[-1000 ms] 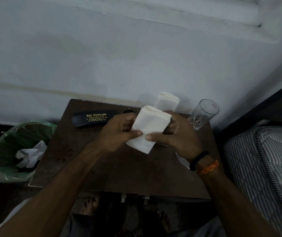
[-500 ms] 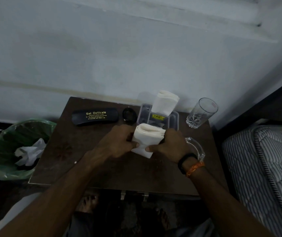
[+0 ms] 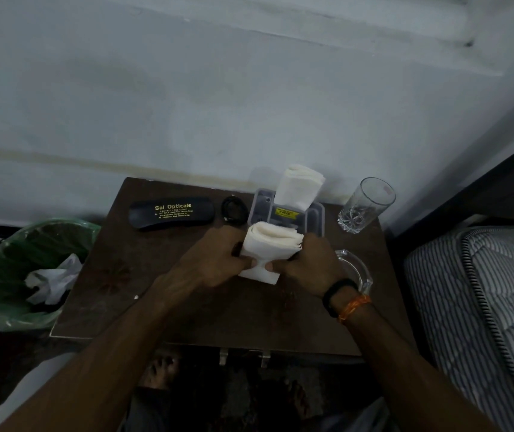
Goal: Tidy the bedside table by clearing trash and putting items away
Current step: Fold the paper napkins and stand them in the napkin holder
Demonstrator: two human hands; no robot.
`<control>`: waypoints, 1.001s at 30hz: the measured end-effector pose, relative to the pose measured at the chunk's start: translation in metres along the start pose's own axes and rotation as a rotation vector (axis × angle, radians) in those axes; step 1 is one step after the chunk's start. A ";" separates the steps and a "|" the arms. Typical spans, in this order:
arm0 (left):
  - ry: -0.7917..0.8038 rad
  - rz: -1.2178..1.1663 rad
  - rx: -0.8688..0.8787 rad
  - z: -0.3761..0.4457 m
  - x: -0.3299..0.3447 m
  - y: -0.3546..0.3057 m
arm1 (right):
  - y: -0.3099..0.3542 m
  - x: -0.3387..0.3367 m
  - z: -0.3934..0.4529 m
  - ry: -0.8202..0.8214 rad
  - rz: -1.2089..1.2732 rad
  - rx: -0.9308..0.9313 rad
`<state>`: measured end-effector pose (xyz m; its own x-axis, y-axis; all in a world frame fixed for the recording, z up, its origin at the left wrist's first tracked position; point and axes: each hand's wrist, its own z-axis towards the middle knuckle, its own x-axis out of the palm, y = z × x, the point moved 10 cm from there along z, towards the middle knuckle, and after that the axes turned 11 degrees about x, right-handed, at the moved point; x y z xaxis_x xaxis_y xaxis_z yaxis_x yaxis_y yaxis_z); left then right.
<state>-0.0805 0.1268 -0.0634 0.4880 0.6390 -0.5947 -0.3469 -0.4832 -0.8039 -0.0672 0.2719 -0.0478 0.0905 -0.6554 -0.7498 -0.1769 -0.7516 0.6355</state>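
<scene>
The scene was dim and flat, with a cool grey cast and no clear light source. The pale wall [image 3: 249,88] caught most of the light; the dark surface [image 3: 187,313] and the floor beneath sank almost into black. The white tissues [image 3: 269,244] stood out brightest. Shadows were soft. Wide-angle distortion bent the mattress [image 3: 483,307] edge, and fine detail looked smeared and noisy.

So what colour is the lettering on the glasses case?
Yellow lettering on the black glasses case, in the head view.
</scene>
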 end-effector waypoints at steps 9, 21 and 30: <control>-0.398 -0.416 0.139 0.013 -0.053 -0.031 | 0.013 -0.042 0.006 0.025 0.511 -0.037; -0.444 -0.221 0.201 0.049 -0.050 -0.048 | -0.004 -0.066 0.024 -0.146 0.497 0.002; -0.499 -0.098 0.203 0.066 -0.042 -0.045 | -0.012 -0.083 0.026 -0.330 0.318 0.033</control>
<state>-0.1384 0.1616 -0.0036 0.1033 0.9055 -0.4115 -0.4909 -0.3134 -0.8129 -0.0977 0.3367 0.0020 -0.2892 -0.7901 -0.5404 -0.1774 -0.5106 0.8414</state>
